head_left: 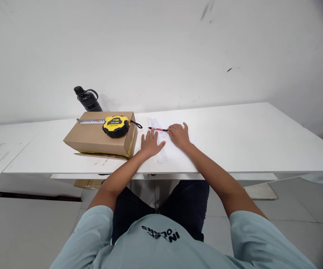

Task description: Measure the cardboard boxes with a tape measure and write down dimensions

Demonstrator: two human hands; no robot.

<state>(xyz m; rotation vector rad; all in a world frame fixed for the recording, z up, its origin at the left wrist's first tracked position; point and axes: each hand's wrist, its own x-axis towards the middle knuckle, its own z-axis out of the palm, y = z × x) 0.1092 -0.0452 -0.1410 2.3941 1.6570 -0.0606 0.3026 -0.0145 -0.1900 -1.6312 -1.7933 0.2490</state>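
A red and black pen [158, 129] lies across a white sheet of paper [162, 155] with faint handwriting. My left hand [150, 145] rests palm down on the paper, fingers spread, fingertips close below the pen. At the pen's right end is my right hand [180, 136], laid on the table with its fingers apart; the pen's end meets its fingertips. Left of my hands sits a closed cardboard box [94, 137]. On top of it lies a yellow and black tape measure [116, 126], its blade [92, 121] pulled out to the left along the lid.
A black bottle [88, 99] with a carry loop stands behind the box by the white wall [161, 56]. The white table [234, 142] extends to the right. Below its front edge a second cardboard piece [88, 184] shows near my left elbow.
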